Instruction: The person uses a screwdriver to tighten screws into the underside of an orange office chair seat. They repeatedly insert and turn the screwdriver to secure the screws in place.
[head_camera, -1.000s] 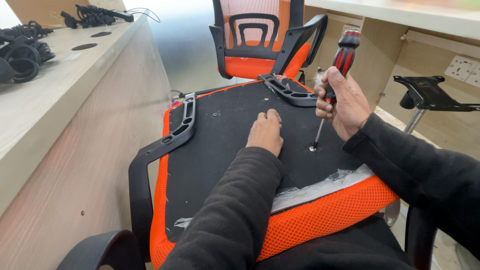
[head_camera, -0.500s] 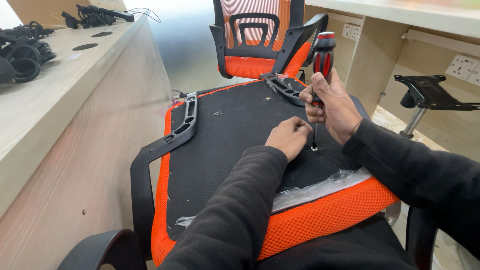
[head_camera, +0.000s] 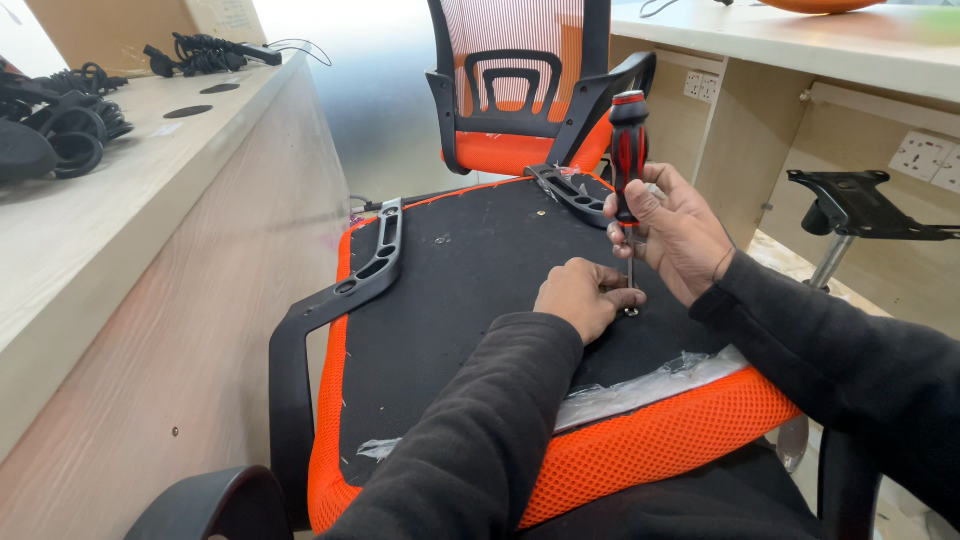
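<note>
Screwdriver (head_camera: 629, 150) with a red and black handle stands upright just right of the frame's centre, gripped around its lower handle by the right hand (head_camera: 675, 230). Its thin metal shaft runs straight down to a small screw (head_camera: 631, 312) on the black underside of an upturned orange mesh chair seat (head_camera: 480, 270), which fills the middle of the frame. The left hand (head_camera: 582, 297) rests on that black panel just left of the shaft, its fingers curled and pinched in at the foot of the shaft beside the screw; whether they touch the screw itself cannot be told. Both arms wear dark sleeves and enter from the lower right.

A black plastic armrest (head_camera: 350, 300) is fixed along the left edge of the seat, curving down toward the lower left. A second armrest bracket (head_camera: 570, 190) lies at the seat's far edge, just behind the screwdriver. A strip of clear plastic wrap (head_camera: 640, 385) lies crumpled along the near orange edge of the seat.

At the top centre stands a finished orange mesh chair (head_camera: 520, 90) with black arms. A pale wooden worktop (head_camera: 120, 200) runs down the left side, carrying black parts (head_camera: 60, 125) at the upper left. At the right edge, a black metal seat mechanism (head_camera: 850, 205) sits on a chrome post.
</note>
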